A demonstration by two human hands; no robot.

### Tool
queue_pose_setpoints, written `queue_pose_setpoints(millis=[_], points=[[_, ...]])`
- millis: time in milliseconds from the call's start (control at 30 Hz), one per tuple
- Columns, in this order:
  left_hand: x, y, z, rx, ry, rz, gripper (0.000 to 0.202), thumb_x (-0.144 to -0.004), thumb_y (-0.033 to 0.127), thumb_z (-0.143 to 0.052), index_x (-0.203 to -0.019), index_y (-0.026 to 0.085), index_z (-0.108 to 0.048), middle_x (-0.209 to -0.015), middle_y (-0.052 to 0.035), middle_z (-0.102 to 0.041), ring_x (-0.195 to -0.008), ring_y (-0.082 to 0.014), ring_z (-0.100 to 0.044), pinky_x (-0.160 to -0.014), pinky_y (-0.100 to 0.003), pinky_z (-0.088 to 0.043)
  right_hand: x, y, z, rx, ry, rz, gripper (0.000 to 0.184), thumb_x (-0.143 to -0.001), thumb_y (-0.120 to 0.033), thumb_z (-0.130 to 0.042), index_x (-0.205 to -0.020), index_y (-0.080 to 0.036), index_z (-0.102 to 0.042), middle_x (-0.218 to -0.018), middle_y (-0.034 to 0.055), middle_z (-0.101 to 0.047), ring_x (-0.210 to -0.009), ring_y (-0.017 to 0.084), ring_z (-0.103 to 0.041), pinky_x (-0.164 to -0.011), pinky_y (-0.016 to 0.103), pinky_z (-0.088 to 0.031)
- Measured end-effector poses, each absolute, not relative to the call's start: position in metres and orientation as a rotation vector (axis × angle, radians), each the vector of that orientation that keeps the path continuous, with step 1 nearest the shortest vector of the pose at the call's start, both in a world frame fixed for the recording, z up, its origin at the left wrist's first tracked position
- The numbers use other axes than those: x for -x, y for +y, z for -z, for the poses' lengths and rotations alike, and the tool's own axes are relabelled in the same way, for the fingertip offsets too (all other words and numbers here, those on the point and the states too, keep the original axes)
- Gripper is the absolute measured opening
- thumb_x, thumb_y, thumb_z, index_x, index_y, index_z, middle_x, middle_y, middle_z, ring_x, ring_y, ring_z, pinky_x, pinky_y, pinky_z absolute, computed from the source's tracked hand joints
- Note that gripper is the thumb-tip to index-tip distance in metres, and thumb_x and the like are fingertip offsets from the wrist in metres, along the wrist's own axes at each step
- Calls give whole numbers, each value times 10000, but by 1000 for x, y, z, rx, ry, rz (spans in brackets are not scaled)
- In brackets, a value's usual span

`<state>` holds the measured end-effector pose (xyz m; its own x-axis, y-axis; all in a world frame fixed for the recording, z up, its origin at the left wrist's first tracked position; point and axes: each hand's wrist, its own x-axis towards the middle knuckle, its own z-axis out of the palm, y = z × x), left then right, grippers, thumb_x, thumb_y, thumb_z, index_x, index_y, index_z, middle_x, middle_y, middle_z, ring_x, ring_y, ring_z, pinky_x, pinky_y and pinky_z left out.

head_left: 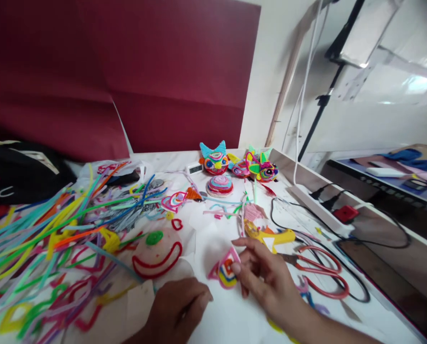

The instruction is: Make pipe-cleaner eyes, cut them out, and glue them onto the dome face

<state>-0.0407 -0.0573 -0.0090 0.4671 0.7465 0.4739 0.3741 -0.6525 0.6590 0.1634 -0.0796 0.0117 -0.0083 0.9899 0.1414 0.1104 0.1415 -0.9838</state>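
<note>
Pipe cleaners [66, 215] crowd the left of the desk [378, 313]; scissors [317, 271] and a raised side board [283, 167] bound the right, with white surface showing between. Over it, the right hand [259, 272] pinches a craft piece [227, 272] between thumb and fingers: pink-edged, pointed above, rounded below, banded yellow and blue around orange-red. The left hand's [180, 303] fingers curl nearby; whether they grip anything, I cannot tell.
</note>
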Motion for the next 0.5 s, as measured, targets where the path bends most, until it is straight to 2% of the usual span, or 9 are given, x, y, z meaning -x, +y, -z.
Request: queue_pose_setpoints(millis=[167, 300, 500], points=[[41, -57, 4, -2072, 986, -946, 290, -925, 325, -463, -778, 186, -670, -514, 22, -547, -476, -92, -506, -497, -191, -363, -164, -74, -17, 1099, -1095, -1379, 428, -778, -475, -696, -1043, -181, -535, -614, -56, -559, -439, 96, -557, -356, 172, -338], [43, -58, 1, -2007, 981, -951, 268, -928, 296, -468, -810, 176, -676, -517, 28, -540, -446, -78, -483, -472, -187, -346, -163, -74, -13, 1052, -1056, -1501, 431, -759, -478, -708, -1006, -173, -529, -565, -60, -559, -424, 105, -563, -344, 163, -345], [48, -65, 7, -2395, 896, -1005, 151, -894, 216, -521, -814, 211, -649, -642, -3, -654, -577, -119, -580, -620, -244, -406, -160, -83, -10, 1130, -1217, -1572, 369, -827, -471, -630, -1011, -160, -558, -595, -39, -574, -406, 74, -503, -326, 150, -314]])
